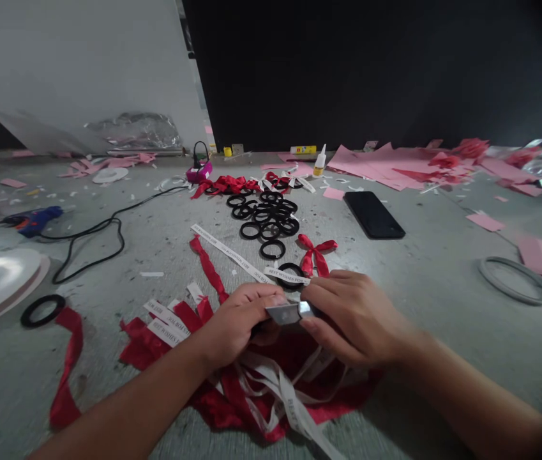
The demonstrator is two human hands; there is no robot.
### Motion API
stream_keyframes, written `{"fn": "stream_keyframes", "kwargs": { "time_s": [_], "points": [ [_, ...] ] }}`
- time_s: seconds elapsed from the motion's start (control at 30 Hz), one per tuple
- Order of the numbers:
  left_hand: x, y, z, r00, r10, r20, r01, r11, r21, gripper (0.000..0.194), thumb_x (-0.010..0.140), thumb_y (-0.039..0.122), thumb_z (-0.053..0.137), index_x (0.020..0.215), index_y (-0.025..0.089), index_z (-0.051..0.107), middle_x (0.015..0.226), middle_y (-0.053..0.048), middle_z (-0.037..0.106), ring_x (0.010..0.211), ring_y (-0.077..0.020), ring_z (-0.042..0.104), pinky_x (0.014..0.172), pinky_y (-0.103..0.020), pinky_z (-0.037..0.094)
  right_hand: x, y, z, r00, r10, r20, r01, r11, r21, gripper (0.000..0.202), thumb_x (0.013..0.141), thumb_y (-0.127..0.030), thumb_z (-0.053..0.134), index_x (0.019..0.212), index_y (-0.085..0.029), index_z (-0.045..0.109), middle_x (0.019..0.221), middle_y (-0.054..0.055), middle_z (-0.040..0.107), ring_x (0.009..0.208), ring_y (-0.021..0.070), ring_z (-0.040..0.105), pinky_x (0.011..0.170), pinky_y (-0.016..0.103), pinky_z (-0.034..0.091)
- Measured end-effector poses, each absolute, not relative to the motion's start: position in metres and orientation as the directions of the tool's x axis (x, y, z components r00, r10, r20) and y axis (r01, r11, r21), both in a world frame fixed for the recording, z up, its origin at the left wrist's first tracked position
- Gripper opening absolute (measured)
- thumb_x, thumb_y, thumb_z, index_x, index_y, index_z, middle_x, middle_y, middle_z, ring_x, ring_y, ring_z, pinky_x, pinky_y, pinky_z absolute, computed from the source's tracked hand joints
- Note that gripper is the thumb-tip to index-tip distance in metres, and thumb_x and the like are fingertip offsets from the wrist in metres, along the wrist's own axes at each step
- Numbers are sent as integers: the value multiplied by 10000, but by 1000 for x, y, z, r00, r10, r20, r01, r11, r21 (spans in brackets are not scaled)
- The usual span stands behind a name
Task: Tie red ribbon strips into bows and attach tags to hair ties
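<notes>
My right hand (361, 316) is closed around a utility knife (286, 313), its broad blade pointing left. My left hand (239, 322) pinches at the blade's far edge, where a printed white ribbon (232, 255) runs into the fingers; part of the grip is hidden. Just beyond my fingers lies a black ring (291, 275) with white ribbon across it. A small red bow (317, 254) sits beside that ring. Under both hands is a pile of red ribbon (223, 406) and white printed strips (294, 409).
Several black rings (271, 214) are heaped ahead, with red bows (232, 185) behind. A phone (373, 215) lies right of them. A glue bottle (320, 163) stands at the back. Leftward are a glue gun (36, 220), its cord (120, 236) and a ribbon spool (7, 275). Pink paper (380, 163) is scattered behind.
</notes>
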State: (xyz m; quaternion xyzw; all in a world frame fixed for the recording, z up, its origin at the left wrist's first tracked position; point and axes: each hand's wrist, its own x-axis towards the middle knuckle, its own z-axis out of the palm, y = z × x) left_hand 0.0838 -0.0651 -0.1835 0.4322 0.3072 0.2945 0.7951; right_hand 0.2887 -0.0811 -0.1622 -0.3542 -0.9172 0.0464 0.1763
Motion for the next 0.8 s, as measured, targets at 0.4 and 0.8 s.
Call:
{"fn": "stream_keyframes", "kwargs": {
  "time_s": [0.4, 0.8],
  "points": [
    [82, -64, -188, 673, 708, -213, -152, 415, 897, 345, 823, 420, 625, 629, 161, 506, 514, 48, 374, 446, -66, 302, 430, -203, 224, 287, -82, -161, -704, 657, 269, 611, 754, -240, 283, 969, -388, 334, 798, -201, 461, 700, -2, 504, 589, 148, 389, 627, 329, 301],
    [82, -64, -190, 677, 710, -193, -181, 416, 891, 329, 832, 399, 606, 627, 160, 510, 496, 46, 386, 433, -66, 294, 427, -204, 226, 289, -80, -160, -710, 649, 275, 606, 761, -230, 297, 969, -407, 329, 780, -207, 439, 682, -9, 489, 570, 145, 361, 618, 327, 287]
  ]
}}
